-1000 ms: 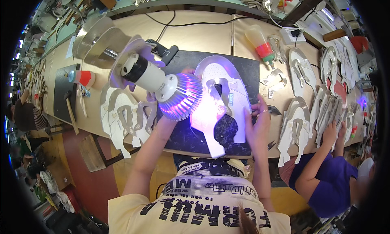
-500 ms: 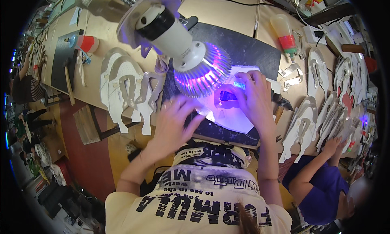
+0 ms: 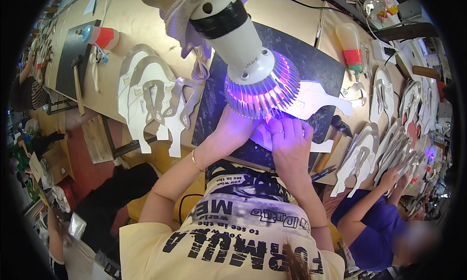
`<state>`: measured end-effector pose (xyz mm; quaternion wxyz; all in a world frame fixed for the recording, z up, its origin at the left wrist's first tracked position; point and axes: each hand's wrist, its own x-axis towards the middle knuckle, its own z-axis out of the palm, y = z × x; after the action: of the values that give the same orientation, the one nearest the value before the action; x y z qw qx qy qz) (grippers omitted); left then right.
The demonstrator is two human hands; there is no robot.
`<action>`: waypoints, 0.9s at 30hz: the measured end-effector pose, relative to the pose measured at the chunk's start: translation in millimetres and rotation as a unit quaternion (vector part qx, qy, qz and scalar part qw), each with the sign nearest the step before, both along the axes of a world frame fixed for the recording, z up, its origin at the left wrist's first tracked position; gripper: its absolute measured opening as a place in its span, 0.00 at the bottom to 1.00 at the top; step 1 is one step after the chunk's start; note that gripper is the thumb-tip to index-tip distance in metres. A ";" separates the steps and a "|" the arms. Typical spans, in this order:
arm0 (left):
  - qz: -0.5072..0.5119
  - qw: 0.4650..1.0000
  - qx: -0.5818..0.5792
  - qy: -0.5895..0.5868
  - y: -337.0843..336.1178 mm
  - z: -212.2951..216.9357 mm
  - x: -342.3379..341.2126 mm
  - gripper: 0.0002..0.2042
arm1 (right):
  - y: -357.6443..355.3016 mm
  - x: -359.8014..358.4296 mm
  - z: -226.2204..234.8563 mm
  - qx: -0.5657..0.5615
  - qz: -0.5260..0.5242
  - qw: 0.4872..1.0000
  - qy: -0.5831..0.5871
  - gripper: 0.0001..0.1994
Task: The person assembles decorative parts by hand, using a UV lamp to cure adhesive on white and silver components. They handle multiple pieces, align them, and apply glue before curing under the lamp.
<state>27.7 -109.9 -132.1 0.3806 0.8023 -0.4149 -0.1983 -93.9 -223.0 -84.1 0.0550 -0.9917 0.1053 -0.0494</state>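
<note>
A lamp [image 3: 258, 80] with a finned metal head throws violet light over a white shoe upper [image 3: 318, 102] lying on a black board [image 3: 304, 61]. My left hand [image 3: 237, 130] reaches in under the lamp's near edge; the lamp and violet glare hide its fingertips. Close beside it, over the near part of the upper, my right hand [image 3: 292, 144] has its fingers bent and drawn together. What sits between those fingertips is too small and glaring to make out. The two hands nearly meet beneath the lamp.
Stacked shoe uppers [image 3: 146, 95] lie left, and more uppers [image 3: 360, 153] right. A hammer [image 3: 335, 134] rests beside my right forearm; another hammer [image 3: 78, 83] lies far left. Glue bottles [image 3: 351, 51] stand about. A co-worker in purple [image 3: 365, 226] handles uppers at the right.
My hands have come together under the lamp; the left moved right, the right moved nearer me. The lamp and table appear shifted right in view. The upper's position between my hands has changed.
</note>
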 end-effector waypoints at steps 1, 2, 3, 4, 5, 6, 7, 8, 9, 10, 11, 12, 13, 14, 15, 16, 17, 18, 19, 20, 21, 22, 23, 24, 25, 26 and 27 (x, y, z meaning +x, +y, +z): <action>0.005 1.000 -0.011 0.007 -0.5 0.2 -0.3 0.19 | 1.5 -0.5 -0.1 0.003 0.014 0.999 -0.041 0.10; 0.010 1.000 -0.021 0.013 -0.9 0.4 -0.5 0.18 | 0.7 0.3 -1.6 0.018 -0.020 0.998 -0.048 0.11; 0.024 0.998 -0.026 0.052 -1.3 0.7 -1.3 0.18 | -1.5 1.4 -3.0 0.032 -0.054 0.997 -0.038 0.10; 0.034 0.997 -0.033 0.058 -1.4 1.2 -2.3 0.17 | -6.2 3.8 -5.2 0.042 -0.082 0.995 -0.042 0.10; 0.045 0.996 -0.040 0.065 -1.5 1.5 -3.2 0.17 | -10.2 6.3 -6.9 0.053 -0.116 0.991 -0.044 0.09; 0.052 0.997 -0.048 0.039 -1.9 1.7 -4.1 0.17 | -14.7 9.6 -8.6 0.045 -0.127 0.989 -0.055 0.07; 0.054 0.997 -0.053 0.019 -1.7 1.9 -4.5 0.17 | -17.8 12.1 -9.4 0.062 -0.133 0.988 -0.047 0.07; 0.058 0.997 -0.058 -0.002 -1.7 1.8 -4.8 0.16 | -20.3 14.4 -9.5 0.077 -0.138 0.987 -0.040 0.08; 0.058 0.996 -0.060 -0.016 -1.3 1.7 -5.2 0.16 | -22.0 16.5 -9.3 0.093 -0.143 0.985 -0.032 0.09; 0.056 0.996 -0.059 -0.026 -0.8 1.6 -5.4 0.17 | -23.0 18.6 -8.7 0.094 -0.145 0.985 -0.030 0.09; 0.055 0.996 -0.058 -0.036 -0.2 1.4 -5.7 0.17 | -24.0 20.3 -8.1 0.096 -0.146 0.984 -0.027 0.10; 0.051 0.996 -0.053 -0.042 0.8 1.4 -6.2 0.17 | -24.6 21.8 -7.3 0.098 -0.149 0.984 -0.016 0.11; 0.048 0.996 -0.054 -0.059 1.7 1.2 -6.7 0.17 | -25.5 22.9 -6.6 0.103 -0.147 0.984 -0.018 0.11; 0.044 0.995 -0.056 -0.076 2.6 1.1 -7.5 0.17 | -26.3 23.5 -5.9 0.109 -0.146 0.983 -0.012 0.11; 0.041 0.992 -0.063 -0.105 3.9 1.1 -8.4 0.18 | -27.0 23.9 -5.3 0.109 -0.146 0.983 -0.004 0.11; 0.042 0.988 -0.081 -0.124 4.6 1.1 -9.8 0.18 | -27.7 24.1 -5.1 0.116 -0.144 0.983 -0.004 0.11; 0.036 0.987 -0.064 -0.141 5.4 1.1 -11.0 0.18 | -28.2 24.1 -4.9 0.117 -0.142 0.983 -0.004 0.11; 0.034 0.986 -0.059 -0.149 5.6 1.1 -12.6 0.18 | -28.6 24.1 -5.0 0.118 -0.140 0.983 0.002 0.11; 0.033 0.985 -0.054 -0.158 5.8 1.0 -13.6 0.19 | -28.8 24.1 -5.1 0.120 -0.141 0.983 -0.003 0.11; 0.031 0.986 -0.049 -0.156 5.9 0.8 -14.2 0.19 | -29.1 24.1 -5.3 0.121 -0.140 0.983 -0.004 0.11; 0.030 0.987 -0.044 -0.154 5.8 0.7 -14.7 0.19 | -29.1 24.1 -5.6 0.123 -0.140 0.983 -0.005 0.11; 0.033 0.988 -0.050 -0.143 5.6 0.7 -14.9 0.19 | -29.3 24.4 -5.8 0.124 -0.137 0.983 -0.004 0.11; 0.027 0.986 -0.043 -0.157 5.5 0.7 -15.1 0.19 | -29.4 24.7 -6.1 0.126 -0.134 0.983 -0.003 0.11; 0.026 0.985 -0.047 -0.162 5.2 1.0 -15.3 0.19 | -29.5 24.9 -6.3 0.129 -0.134 0.983 0.003 0.11; 0.025 0.984 -0.051 -0.166 5.0 1.3 -15.4 0.19 | -29.8 25.3 -6.6 0.130 -0.133 0.983 0.002 0.11; 0.021 0.985 -0.046 -0.163 5.3 1.9 -15.5 0.19 | -29.7 25.5 -7.1 0.133 -0.135 0.982 0.006 0.11; 0.016 0.986 -0.041 -0.160 5.4 2.4 -15.6 0.20 | -29.8 25.7 -7.7 0.138 -0.138 0.981 0.017 0.11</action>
<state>12.2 -104.5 -129.7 0.3452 0.8140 -0.4650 -0.0444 -68.2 -252.8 -91.8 0.1822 -0.9512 0.2477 -0.0246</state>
